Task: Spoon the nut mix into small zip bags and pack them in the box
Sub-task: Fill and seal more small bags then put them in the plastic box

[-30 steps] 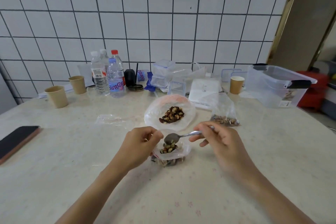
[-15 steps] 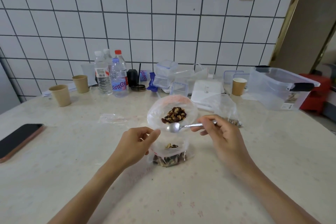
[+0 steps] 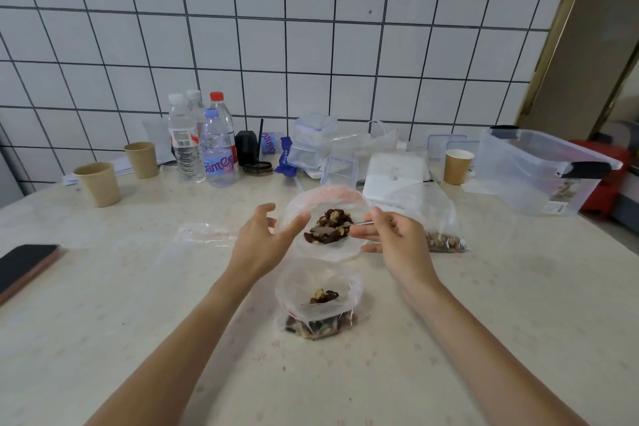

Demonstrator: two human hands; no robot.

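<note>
Tiled wall, spoon (image 3: 323, 229) in nuts (image 3: 328, 225) (right hand (image 3: 397, 239))

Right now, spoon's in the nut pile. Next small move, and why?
Probably lift a loaded scoop toward the open small zip bag nearer the person. The right hand holds the metal spoon with its bowl in the nut mix, and the open left hand is off that bag, which stands partly filled.

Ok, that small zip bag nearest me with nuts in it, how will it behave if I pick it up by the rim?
The small zip bag looks thin and floppy, so it probably sags. Its mouth is open, so tilting it may spill nuts.
</note>
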